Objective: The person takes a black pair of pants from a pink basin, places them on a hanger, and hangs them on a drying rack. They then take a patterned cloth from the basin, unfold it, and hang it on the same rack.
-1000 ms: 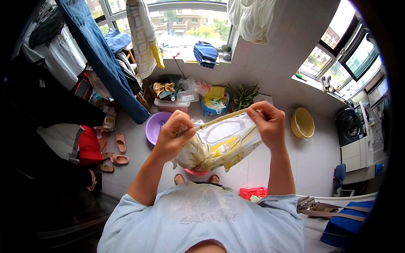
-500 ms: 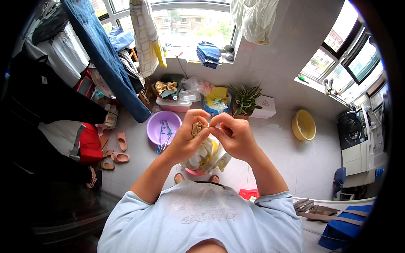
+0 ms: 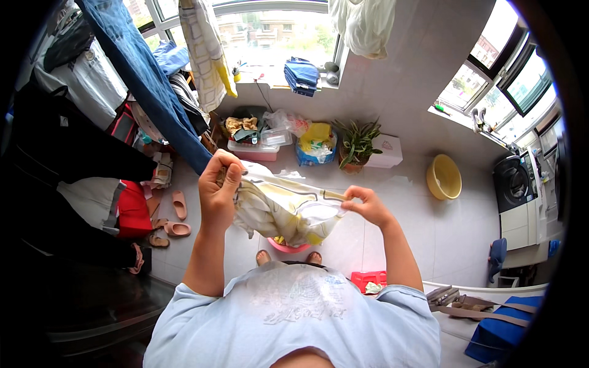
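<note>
A white garment with yellow patches and thin grey lines [image 3: 282, 208] is stretched between my two hands at chest height, its lower part hanging in loose folds. My left hand [image 3: 221, 190] is closed around a bunched end of it, just in front of the hem of the hanging blue jeans [image 3: 141, 80]. With thumb and fingers, my right hand [image 3: 368, 205] pinches the opposite edge. Whether the garment is a top or trousers I cannot tell. Under it, a pink basin [image 3: 288, 248] shows partly on the floor by my feet, with something yellow at its rim.
Patterned trousers [image 3: 205, 55] and a white garment [image 3: 362, 27] hang ahead. A plant [image 3: 356, 141], a white box [image 3: 383, 151] and a blue-and-yellow bag [image 3: 316, 144] stand along the wall. A yellow basin [image 3: 444, 176] is to the right; pink slippers [image 3: 178, 229] lie left.
My hands, close together before, have moved apart, the left one leftward and the right one rightward. The bunched garment is now spread between them and hides the purple basin.
</note>
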